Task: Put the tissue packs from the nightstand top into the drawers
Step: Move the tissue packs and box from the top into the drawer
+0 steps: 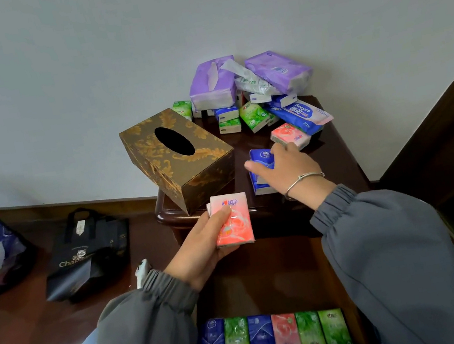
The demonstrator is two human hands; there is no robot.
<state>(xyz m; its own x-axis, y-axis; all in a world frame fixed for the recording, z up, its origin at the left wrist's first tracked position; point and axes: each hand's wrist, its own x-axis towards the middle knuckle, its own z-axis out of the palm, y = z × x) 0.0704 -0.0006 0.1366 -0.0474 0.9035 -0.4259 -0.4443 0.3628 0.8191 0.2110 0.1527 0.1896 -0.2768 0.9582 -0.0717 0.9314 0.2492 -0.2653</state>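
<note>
Progress looks partial, judging from how things lie. The open drawer point(269, 288), in front of and below the tissue box point(178, 156), already holds a neat row of small packs point(274, 335). There are six of them: two blue, three green and one pink. Much of the drawer's floor behind that row is bare, so there seems to be room for more.

Two more packs are in hand. The left hand point(202, 248), just in front of the tissue box, has fingers and thumb curled round a pink pack point(232, 222). A pale edge behind it may be a second pack, though that is unclear. The right hand point(285, 168), to the right of the tissue box, reaches over the bench point(338, 159) with its fingers closing on a blue pack point(260, 155). This pack has not yet been lifted off the wood, and it may be a stack of two.

Most of the work is left. Behind and to the right of the tissue box sits a heap:
- two large purple packs point(212, 84)
- one crumpled white pack point(249, 81) between them
- one long blue wipes pack point(299, 114)
- one small pink pack point(290, 135)
- at least three small green packs point(254, 116)
- about three small blue-and-white ones point(226, 113)

The heap overlaps too much for a firmer count. The large purple packs will probably need a drawer to themselves.
</note>
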